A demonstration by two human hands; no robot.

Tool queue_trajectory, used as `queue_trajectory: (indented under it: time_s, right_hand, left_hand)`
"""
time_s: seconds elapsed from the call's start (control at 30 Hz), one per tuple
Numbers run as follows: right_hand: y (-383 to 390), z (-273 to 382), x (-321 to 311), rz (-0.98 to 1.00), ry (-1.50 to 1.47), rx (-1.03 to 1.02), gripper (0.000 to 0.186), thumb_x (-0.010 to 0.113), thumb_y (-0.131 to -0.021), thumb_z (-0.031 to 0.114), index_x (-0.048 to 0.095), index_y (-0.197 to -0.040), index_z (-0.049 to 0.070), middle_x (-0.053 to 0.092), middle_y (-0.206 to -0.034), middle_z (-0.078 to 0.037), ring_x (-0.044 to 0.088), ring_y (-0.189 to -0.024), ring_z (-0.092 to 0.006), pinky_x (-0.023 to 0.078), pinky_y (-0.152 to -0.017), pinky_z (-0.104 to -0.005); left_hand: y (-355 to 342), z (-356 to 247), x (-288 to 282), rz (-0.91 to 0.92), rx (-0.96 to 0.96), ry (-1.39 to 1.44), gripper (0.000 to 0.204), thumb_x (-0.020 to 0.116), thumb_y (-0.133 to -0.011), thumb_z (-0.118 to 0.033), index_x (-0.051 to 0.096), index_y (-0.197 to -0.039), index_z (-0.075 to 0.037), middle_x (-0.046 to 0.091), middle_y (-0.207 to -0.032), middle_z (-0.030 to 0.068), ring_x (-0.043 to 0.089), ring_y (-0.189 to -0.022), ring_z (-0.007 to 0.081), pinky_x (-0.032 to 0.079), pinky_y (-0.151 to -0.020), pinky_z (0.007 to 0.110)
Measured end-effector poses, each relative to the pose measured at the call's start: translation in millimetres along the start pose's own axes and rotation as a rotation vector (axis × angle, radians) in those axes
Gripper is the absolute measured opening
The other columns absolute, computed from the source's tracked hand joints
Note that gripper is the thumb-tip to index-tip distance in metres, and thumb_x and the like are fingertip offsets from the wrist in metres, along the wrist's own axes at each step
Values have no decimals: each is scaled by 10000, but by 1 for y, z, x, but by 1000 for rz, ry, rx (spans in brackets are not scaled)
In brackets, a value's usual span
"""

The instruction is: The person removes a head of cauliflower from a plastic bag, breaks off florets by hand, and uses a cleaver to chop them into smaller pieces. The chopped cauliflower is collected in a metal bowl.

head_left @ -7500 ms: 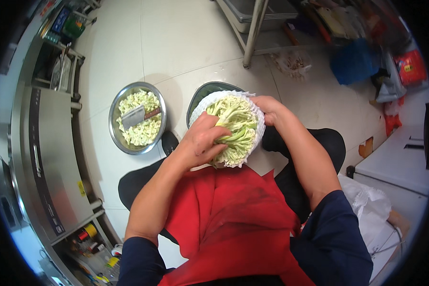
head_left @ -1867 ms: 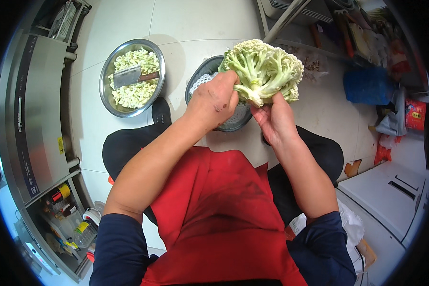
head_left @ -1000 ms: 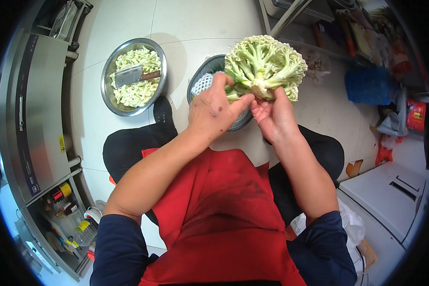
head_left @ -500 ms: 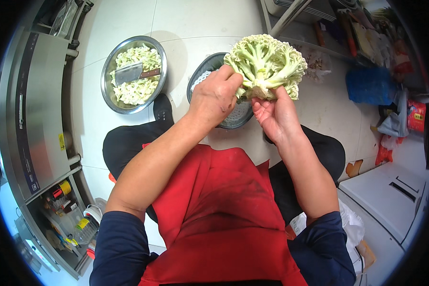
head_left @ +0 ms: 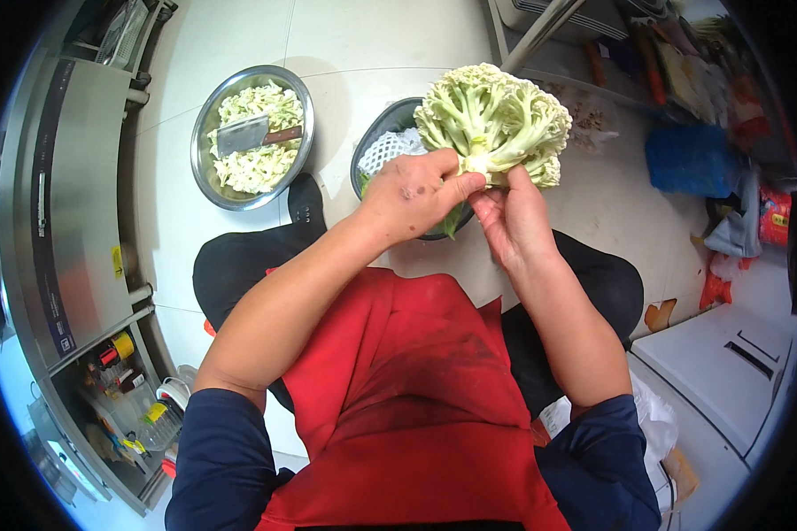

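A large pale head of cauliflower (head_left: 496, 115) is raised over the dark bin, its cut underside and branching stalks facing me. My right hand (head_left: 515, 217) supports it from below, fingers curled round the stem end. My left hand (head_left: 416, 190) closes on the stem base from the left, thumb pressed close to the right fingers. Below the left hand a green leaf (head_left: 452, 221) shows at the bin's edge; whether the hand holds it is hidden. The dark bin (head_left: 360, 146) contains white foam netting (head_left: 390, 149) and is partly covered by my left hand and the cauliflower.
To the left on the tiled floor stands a steel bowl (head_left: 199, 168) of cut cauliflower florets (head_left: 255, 173), with a cleaver (head_left: 243, 135) lying across them. A steel cabinet (head_left: 88, 203) lines the left side. Shelving (head_left: 540, 35) stands at the upper right, a white box (head_left: 708, 363) at the right.
My left hand has shifted from the cauliflower's left edge to its stem base, nearer the right hand. A green leaf and more netting now show at the bin. The cauliflower has barely moved.
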State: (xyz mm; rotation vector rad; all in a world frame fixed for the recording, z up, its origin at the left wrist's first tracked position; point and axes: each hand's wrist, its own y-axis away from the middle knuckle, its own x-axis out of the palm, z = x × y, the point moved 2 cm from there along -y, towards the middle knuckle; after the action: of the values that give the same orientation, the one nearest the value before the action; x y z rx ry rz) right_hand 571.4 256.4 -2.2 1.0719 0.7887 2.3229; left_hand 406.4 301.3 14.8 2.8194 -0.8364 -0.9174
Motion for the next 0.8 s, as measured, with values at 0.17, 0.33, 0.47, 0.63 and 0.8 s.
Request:
queue_trajectory:
  time_s: [0.17, 0.33, 0.47, 0.63, 0.8]
  right_hand:
    - [-13, -6, -13, -21, 73, 12, 360, 584, -1080, 150, 560, -1364, -70, 675, -1283, -185, 688, -1140, -264, 593, -978, -401]
    - [-12, 18, -6, -30, -134, -16, 332, 600, -1103, 228, 571, -1346, 4, 654, -1252, -130, 671, -974, -233, 620, -788, -346]
    - [-13, 26, -5, 11, -351, 180, 351, 520, -1138, 272, 553, -1372, 12, 619, -1262, -136, 630, -921, -263, 571, -721, -298]
    - [-9, 32, -2, 20, -365, 242, 346, 486, -1139, 291, 568, -1362, 39, 643, -1232, -115, 638, -850, -226, 483, -598, -260]
    - [-7, 29, -3, 67, -403, 309, 337, 472, -1142, 288, 574, -1351, 44, 668, -1216, -100, 665, -830, -205, 402, -530, -234]
  left_hand:
    - [17, -13, 24, 37, 182, -58, 292, 661, -1004, -367, 701, -980, -79, 755, -904, 191, 734, -874, 429, 588, -790, 511]
    - [11, 12, 8, -28, -86, -245, 325, 722, -967, -389, 683, -997, -68, 758, -880, 209, 739, -890, 447, 585, -825, 522]
    - [5, 18, 2, -107, -84, -344, 499, 771, -931, -425, 660, -1246, -56, 748, -1126, 244, 721, -1100, 419, 562, -944, 498]
    - [0, 10, -7, -245, -98, -246, 531, 773, -930, -344, 632, -1356, -60, 692, -1335, 193, 703, -1161, 404, 550, -988, 501]
    - [6, -6, 1, -465, 350, -272, 443, 849, -867, -226, 656, -1240, -87, 703, -1100, 127, 721, -975, 351, 590, -766, 425]
